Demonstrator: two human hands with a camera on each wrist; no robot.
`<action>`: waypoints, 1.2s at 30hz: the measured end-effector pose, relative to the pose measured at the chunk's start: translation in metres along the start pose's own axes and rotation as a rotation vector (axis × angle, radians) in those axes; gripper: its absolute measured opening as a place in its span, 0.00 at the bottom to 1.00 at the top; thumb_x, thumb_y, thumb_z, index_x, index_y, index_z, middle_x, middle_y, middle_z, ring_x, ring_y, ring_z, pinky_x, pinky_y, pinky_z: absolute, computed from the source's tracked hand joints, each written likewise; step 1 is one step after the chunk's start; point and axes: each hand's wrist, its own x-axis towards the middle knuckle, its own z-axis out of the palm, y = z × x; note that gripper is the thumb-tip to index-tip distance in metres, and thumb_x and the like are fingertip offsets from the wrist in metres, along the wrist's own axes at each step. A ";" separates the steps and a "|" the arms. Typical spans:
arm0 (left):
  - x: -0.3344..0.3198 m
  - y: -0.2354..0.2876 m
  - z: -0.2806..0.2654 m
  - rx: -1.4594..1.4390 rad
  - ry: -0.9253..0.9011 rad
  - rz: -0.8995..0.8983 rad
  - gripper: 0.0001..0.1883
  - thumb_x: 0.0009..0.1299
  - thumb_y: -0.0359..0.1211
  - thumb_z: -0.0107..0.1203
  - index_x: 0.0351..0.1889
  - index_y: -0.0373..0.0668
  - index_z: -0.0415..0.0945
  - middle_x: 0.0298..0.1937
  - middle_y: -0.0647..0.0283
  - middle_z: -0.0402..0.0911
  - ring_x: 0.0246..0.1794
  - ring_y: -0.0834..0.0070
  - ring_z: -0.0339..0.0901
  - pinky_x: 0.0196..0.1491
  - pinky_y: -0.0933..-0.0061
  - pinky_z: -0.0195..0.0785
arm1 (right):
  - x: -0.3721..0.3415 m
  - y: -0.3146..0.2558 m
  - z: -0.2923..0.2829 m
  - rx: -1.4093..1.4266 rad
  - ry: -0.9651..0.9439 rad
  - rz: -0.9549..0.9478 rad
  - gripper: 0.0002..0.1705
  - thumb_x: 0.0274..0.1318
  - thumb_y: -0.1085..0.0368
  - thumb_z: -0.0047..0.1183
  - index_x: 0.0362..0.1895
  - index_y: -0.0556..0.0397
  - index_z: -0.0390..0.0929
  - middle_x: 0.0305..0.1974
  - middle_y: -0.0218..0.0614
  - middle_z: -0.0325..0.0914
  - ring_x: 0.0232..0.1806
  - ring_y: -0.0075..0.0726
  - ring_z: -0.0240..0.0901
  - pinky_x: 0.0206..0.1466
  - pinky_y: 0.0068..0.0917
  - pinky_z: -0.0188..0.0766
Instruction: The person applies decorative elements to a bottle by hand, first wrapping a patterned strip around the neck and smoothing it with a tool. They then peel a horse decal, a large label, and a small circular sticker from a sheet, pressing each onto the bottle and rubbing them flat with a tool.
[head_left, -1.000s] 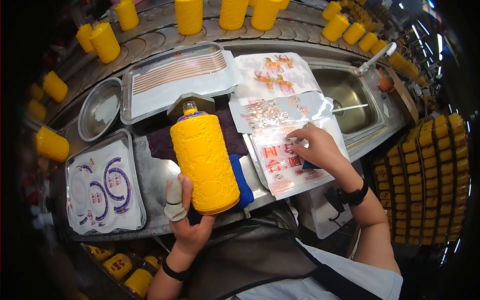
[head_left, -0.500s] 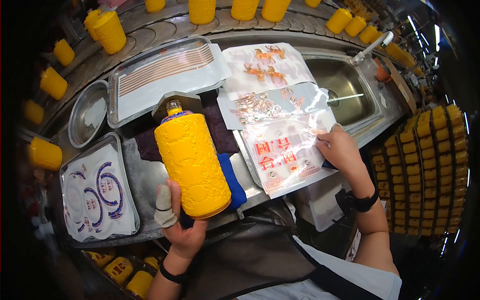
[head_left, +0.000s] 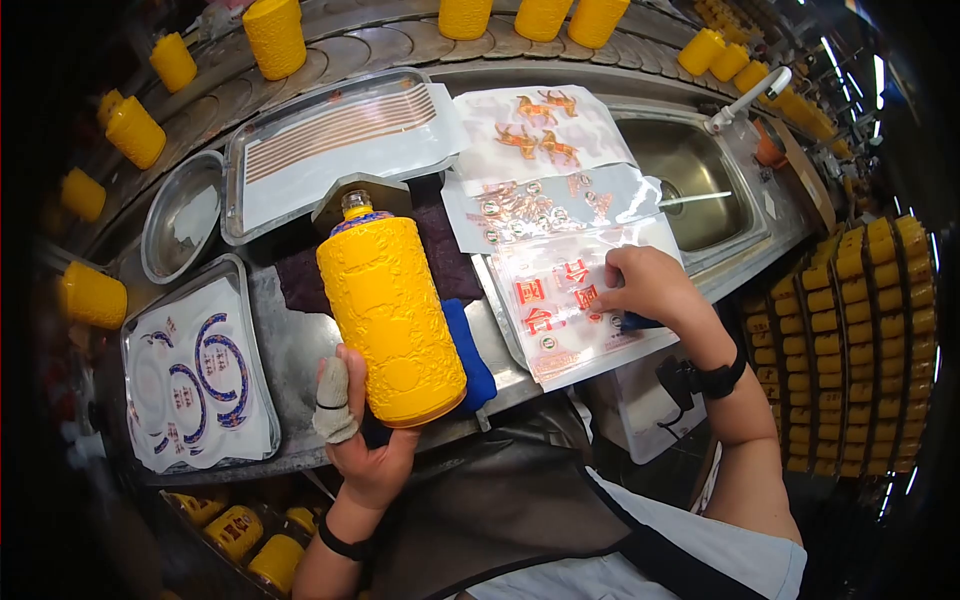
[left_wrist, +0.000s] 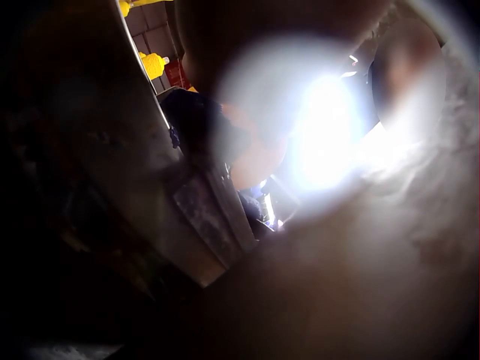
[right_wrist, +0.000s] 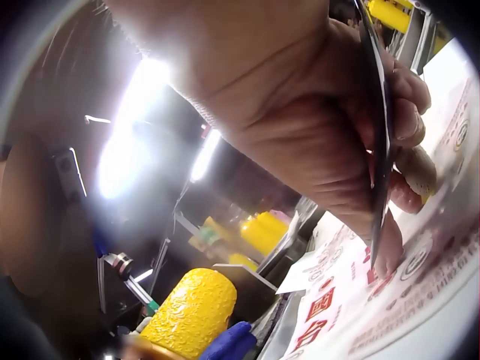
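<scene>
A yellow embossed bottle [head_left: 390,320] with a clear glass neck lies at a slant, its neck end by a grey angled block [head_left: 330,205]. My left hand [head_left: 372,465] holds its lower end, with the thumb at the base and fingers along the left side. A pale cloth cover wraps one finger. My right hand [head_left: 645,290] is over a clear-filmed sheet of red characters [head_left: 560,345], fingertips down at the print. In the right wrist view a thin dark flat blade [right_wrist: 381,142] is held among its fingers. Glare and blur fill most of the left wrist view.
A tray of striped paper [head_left: 335,140], a metal bowl [head_left: 180,215] and a tray of blue curved decals [head_left: 200,390] surround the bottle. A blue cloth [head_left: 467,350] lies beside it. Past the golden animal decals [head_left: 538,125] is a sink [head_left: 690,180]. Yellow bottles [head_left: 275,40] stand on a conveyor.
My right hand first shifted toward the sheet's right edge, then came back in over the red characters. The left hand still holds the bottle's lower end. Bottles behind have travelled along the conveyor.
</scene>
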 end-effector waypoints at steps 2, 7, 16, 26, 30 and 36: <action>0.002 0.000 0.000 0.003 0.002 0.007 0.39 0.67 0.37 0.64 0.72 0.30 0.59 0.75 0.49 0.59 0.77 0.58 0.53 0.76 0.61 0.44 | 0.003 0.006 0.000 0.007 0.024 0.028 0.24 0.35 0.48 0.71 0.26 0.53 0.79 0.27 0.43 0.80 0.34 0.49 0.78 0.37 0.39 0.71; 0.000 -0.002 0.001 0.018 0.009 0.002 0.39 0.65 0.35 0.66 0.70 0.28 0.61 0.73 0.46 0.62 0.76 0.52 0.56 0.75 0.57 0.46 | -0.004 0.006 -0.009 0.074 -0.053 0.028 0.23 0.35 0.49 0.72 0.27 0.54 0.79 0.27 0.44 0.80 0.33 0.49 0.78 0.36 0.39 0.70; 0.001 -0.003 0.000 0.009 0.003 0.038 0.39 0.69 0.35 0.62 0.73 0.29 0.56 0.75 0.49 0.59 0.77 0.58 0.53 0.76 0.62 0.44 | 0.007 0.029 -0.005 -0.060 0.162 0.015 0.19 0.40 0.54 0.69 0.32 0.52 0.80 0.31 0.44 0.80 0.38 0.49 0.78 0.41 0.40 0.72; 0.001 -0.002 0.000 0.041 0.003 0.032 0.38 0.69 0.36 0.62 0.73 0.30 0.57 0.75 0.49 0.59 0.77 0.57 0.54 0.76 0.61 0.44 | 0.028 0.042 0.006 0.114 0.330 -0.054 0.17 0.47 0.59 0.66 0.43 0.46 0.82 0.42 0.43 0.77 0.44 0.51 0.78 0.47 0.39 0.73; 0.000 -0.002 0.002 0.021 0.009 0.023 0.38 0.69 0.37 0.62 0.73 0.30 0.57 0.75 0.49 0.59 0.77 0.58 0.53 0.76 0.61 0.44 | 0.028 0.038 -0.004 0.055 0.296 -0.103 0.15 0.46 0.59 0.66 0.40 0.48 0.81 0.44 0.43 0.76 0.43 0.51 0.78 0.47 0.39 0.73; -0.001 -0.001 0.001 0.030 0.010 0.011 0.38 0.67 0.36 0.63 0.72 0.29 0.59 0.74 0.47 0.60 0.77 0.55 0.54 0.75 0.59 0.46 | 0.061 0.049 -0.008 0.095 0.180 -0.101 0.13 0.45 0.61 0.65 0.35 0.52 0.80 0.37 0.41 0.78 0.41 0.49 0.78 0.45 0.37 0.73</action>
